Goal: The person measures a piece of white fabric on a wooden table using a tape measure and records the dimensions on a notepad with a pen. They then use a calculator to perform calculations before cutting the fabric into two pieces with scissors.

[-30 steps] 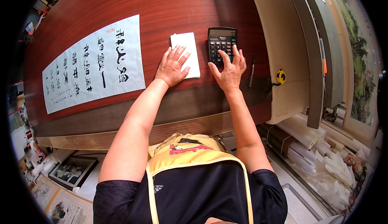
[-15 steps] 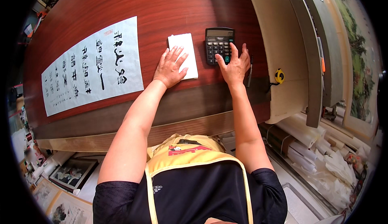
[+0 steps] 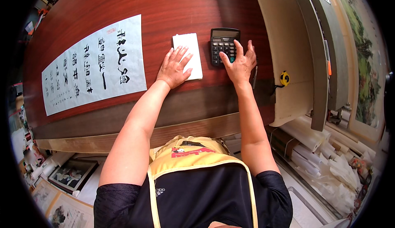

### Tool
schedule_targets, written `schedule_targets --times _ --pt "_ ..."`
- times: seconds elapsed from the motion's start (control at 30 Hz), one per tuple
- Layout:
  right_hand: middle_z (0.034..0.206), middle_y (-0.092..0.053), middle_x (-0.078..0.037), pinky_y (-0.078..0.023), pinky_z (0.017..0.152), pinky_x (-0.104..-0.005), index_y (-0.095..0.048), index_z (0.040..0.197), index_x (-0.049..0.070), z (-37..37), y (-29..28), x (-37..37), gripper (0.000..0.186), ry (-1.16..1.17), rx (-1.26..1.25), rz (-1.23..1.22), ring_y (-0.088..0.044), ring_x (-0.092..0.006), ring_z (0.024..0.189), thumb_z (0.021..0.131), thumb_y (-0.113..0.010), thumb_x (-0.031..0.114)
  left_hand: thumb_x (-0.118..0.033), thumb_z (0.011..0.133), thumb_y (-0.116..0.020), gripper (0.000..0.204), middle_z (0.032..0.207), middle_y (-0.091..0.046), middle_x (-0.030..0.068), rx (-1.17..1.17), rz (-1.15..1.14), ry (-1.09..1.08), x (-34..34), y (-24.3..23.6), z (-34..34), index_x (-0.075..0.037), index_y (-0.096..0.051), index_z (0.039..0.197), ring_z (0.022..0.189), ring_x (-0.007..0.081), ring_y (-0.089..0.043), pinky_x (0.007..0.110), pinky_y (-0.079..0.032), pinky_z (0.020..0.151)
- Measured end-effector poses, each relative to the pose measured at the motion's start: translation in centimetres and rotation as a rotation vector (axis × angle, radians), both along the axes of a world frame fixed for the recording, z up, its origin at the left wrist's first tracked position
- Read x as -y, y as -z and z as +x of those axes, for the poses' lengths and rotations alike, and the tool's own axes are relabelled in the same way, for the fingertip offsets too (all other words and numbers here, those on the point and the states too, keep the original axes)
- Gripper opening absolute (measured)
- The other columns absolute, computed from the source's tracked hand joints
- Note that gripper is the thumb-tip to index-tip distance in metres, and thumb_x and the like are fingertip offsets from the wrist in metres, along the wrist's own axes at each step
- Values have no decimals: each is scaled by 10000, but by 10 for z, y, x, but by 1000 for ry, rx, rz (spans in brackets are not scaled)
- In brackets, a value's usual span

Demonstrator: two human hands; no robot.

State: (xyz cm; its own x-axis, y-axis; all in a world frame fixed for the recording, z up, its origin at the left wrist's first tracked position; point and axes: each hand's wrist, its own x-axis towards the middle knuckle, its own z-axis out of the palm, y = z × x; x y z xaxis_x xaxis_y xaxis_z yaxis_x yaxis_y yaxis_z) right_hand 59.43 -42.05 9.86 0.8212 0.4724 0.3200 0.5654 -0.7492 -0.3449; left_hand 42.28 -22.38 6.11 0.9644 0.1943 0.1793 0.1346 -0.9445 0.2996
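Note:
My left hand (image 3: pixel 175 67) lies flat with spread fingers on a white notepad (image 3: pixel 190 43), covering its lower left part. Over the lower right of a black desk calculator (image 3: pixel 218 50) hovers or rests my right hand (image 3: pixel 242 65), fingers apart and holding nothing. Its thumb and forefinger are at the calculator's keys; whether they touch cannot be made out. A dark pen (image 3: pixel 254 78) lies just right of that hand, partly hidden by it. Left of the notepad, a sheet of black brush calligraphy (image 3: pixel 94 65) with a small red seal is spread out.
The red-brown wooden table (image 3: pixel 177 6) has a dark band along its near edge. A yellow tape measure (image 3: pixel 284 78) sits on the beige surface to the right. Paper rolls (image 3: pixel 302 133) are stacked at the lower right. A framed picture (image 3: pixel 73 174) stands at the lower left.
My right forefinger and thumb have shifted slightly over the calculator's keys. The whole view has moved a little; my left hand stays on the notepad.

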Motion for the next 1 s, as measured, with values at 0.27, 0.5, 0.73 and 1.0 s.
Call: schedule_targets --times 0.27,0.5,0.73,1.0 --pt "1476 -389 -171 -257 1117 -567 -646 1185 207 -41 9 11 486 -185 65 31 -326 -397 1382 792 -766 468 -427 940 -560 554 1568 -364 46 -40 22 -10 0 2 1 -215 -471 1444 1482 237 -272 442 -172 1230" --pt "1515 -356 -160 -220 1136 -544 -623 1276 238 -47 5 4 534 -204 38 12 -305 -388 1407 808 -763 455 -429 941 -562 559 1570 -360 45 -51 19 -10 0 3 2 -218 -460 1448 1483 236 -269 446 -170 1230" --pt "1505 -360 -165 -229 1127 -581 -608 1282 212 -41 13 5 593 -95 46 -3 -315 -392 1391 796 -758 516 -434 945 -551 563 1577 -346 38 -72 33 -11 0 2 2 -225 -447 1457 1488 228 -259 437 -157 1236" --pt "1522 -338 -180 -237 1117 -593 -601 1299 248 -33 12 -1 622 -96 61 -15 -314 -409 1386 782 -754 556 -443 949 -541 565 1579 -343 34 -74 48 -12 0 3 1 -229 -441 1462 1489 220 -254 434 -149 1236"
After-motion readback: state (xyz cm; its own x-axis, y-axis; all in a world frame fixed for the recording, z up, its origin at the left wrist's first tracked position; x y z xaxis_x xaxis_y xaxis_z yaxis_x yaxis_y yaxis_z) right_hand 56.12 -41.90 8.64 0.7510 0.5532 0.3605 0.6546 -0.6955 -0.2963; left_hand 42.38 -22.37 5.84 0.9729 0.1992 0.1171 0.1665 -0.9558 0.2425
